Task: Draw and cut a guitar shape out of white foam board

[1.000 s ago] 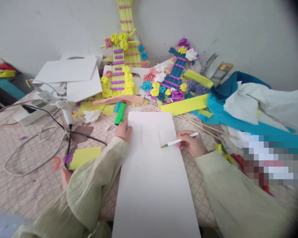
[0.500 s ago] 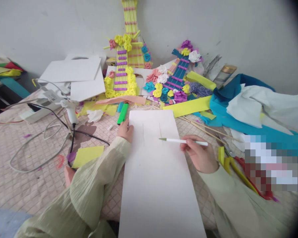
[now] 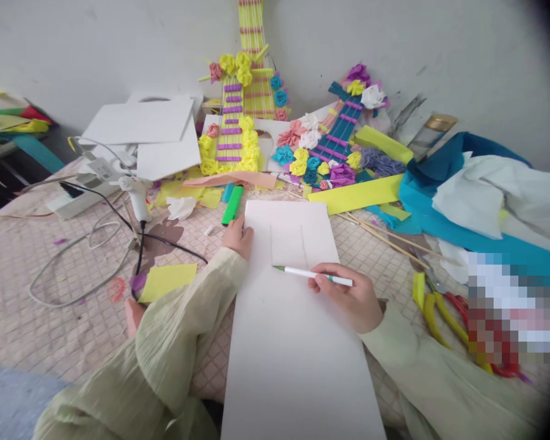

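Observation:
A long white board (image 3: 297, 348) lies in front of me on the quilted surface, with two short pencil lines drawn near its far end. My left hand (image 3: 239, 236) rests on the board's left edge, fingers curled and pressing it down. My right hand (image 3: 348, 296) is closed round a white pen with a green tip (image 3: 311, 274). The pen lies almost level, its tip pointing left at the lower end of the left line.
A green marker (image 3: 233, 204) lies just beyond my left hand. A white glue gun (image 3: 136, 194) with black cable sits at left, near white boards (image 3: 140, 122). Paper-flower guitar models (image 3: 238, 116) lean on the wall. Wooden skewers (image 3: 385, 238), yellow-handled pliers (image 3: 433, 311) and blue fabric (image 3: 440, 183) are at right.
My right hand has shifted left and nearer with the pen; its tip went from the right line's lower end to the left line's. My left hand stayed on the board's edge.

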### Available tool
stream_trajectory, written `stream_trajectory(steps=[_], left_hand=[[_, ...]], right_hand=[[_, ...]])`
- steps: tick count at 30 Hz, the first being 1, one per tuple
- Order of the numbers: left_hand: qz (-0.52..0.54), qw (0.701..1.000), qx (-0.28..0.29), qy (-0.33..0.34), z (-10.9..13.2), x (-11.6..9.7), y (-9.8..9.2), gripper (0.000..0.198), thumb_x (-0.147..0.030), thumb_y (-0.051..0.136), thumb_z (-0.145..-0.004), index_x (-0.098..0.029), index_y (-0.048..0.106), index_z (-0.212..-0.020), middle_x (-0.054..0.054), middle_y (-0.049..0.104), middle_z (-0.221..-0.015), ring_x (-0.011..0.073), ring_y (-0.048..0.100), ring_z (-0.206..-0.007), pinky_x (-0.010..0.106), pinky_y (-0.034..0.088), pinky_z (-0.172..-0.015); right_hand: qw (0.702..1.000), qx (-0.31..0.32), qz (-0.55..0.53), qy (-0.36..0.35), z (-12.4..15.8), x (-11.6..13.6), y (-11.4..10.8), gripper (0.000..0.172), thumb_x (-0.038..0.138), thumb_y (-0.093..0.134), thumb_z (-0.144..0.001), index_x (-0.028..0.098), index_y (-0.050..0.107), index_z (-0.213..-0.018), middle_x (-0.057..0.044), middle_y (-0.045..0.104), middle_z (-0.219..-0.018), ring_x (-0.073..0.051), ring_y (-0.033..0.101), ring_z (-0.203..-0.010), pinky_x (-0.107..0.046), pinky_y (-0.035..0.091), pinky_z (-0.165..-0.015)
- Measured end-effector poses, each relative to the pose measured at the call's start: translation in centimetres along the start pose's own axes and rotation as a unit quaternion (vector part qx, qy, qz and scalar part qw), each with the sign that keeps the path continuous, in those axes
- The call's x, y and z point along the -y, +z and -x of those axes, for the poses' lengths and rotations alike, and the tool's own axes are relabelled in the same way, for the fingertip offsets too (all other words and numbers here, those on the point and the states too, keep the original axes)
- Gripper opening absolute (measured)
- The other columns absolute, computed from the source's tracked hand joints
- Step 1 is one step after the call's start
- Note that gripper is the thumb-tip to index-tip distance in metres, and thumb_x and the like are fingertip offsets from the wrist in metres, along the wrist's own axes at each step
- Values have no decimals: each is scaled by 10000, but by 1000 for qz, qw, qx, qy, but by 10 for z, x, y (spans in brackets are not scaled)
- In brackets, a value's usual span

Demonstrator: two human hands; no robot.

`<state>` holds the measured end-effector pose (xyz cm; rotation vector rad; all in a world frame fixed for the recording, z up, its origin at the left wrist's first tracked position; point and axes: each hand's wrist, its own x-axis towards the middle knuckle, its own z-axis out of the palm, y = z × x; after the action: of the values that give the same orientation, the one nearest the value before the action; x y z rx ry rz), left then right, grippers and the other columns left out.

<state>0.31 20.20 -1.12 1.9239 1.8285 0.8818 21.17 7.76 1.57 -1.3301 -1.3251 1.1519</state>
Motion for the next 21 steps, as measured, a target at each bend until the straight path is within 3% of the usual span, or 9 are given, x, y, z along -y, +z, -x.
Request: stream_trajectory(steps=[15, 17, 21], left_hand=[[26, 1000, -15, 0, -1, 4, 3, 272, -140, 392, -695, -157, 578, -894, 24, 440, -694, 193, 462, -720, 309, 385, -691], [36, 999, -16, 2, -3, 5, 3, 269, -143, 395, -690, -156, 579, -885, 25, 451, -692, 196, 466, -733, 310, 384, -699], [100, 994, -42, -10, -8, 8, 4, 308, -145, 398, -677, -125, 569, -932, 50, 512, -757, 207, 487, -781, 321, 392, -720]], right_hand=[[1000, 16, -16, -5, 0, 0, -2, 146, 305, 599, -728, 162, 622, -742, -13, 609, -603, -121, 556, -564, -228, 460, -522], [999, -6, -38, -27, -1, 2, -6, 119, 278, 600, -727, 161, 622, -728, -13, 609, -589, -124, 558, -551, -244, 465, -527], [979, -114, -141, -89, -3, 8, -25, 60, 227, 600, -725, 180, 630, -748, -4, 603, -569, -128, 554, -523, -261, 446, -487]])
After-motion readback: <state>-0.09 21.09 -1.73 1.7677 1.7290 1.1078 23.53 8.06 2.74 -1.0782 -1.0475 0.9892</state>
